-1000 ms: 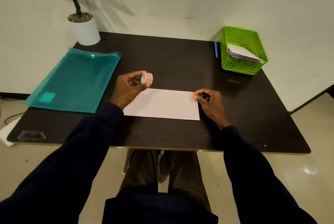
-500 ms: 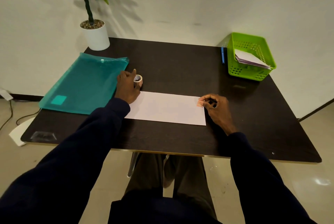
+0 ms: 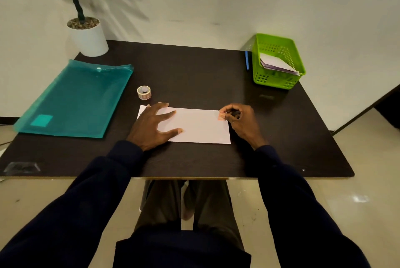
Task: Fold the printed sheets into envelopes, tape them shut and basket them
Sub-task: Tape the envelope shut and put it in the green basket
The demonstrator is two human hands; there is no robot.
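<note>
Navy sleeves [image 3: 91, 198] run from the near edge toward the middle of the dark surface [image 3: 194, 73], where both my hands are on the work.

My left hand [image 3: 154, 126] lies flat with fingers spread and straight, pressing the left end of the envelope [image 3: 199, 127], the folded white sheet lying lengthwise just in front of me. My right hand [image 3: 240, 121] is curled at the envelope's far right corner, fingertips pinching a small pinkish tape strip [image 3: 221, 116] against the paper edge. Whether the strip is fully stuck down I cannot tell.

A second ago my left hand was holding the roll [image 3: 144, 92]. It has since set it down, and the roll now stands by itself just beyond the envelope's left end, touching nothing. The freed hand has come onto the paper to steady it. I judge that the strip is already cut, so the job now is rubbing it flat to seal this end.

Further left lies the teal folder [image 3: 75, 99], near the roll but apart from it. At the far right stands the green basket [image 3: 270, 80] with finished envelopes [image 3: 277, 64] leaning inside, well apart from my hands, and a blue pen [image 3: 247, 61] lies just beside its left wall. At the far left corner sits a white pot [image 3: 89, 39] with a plant.

Once the envelope is sealed, it goes to that basket.
</note>
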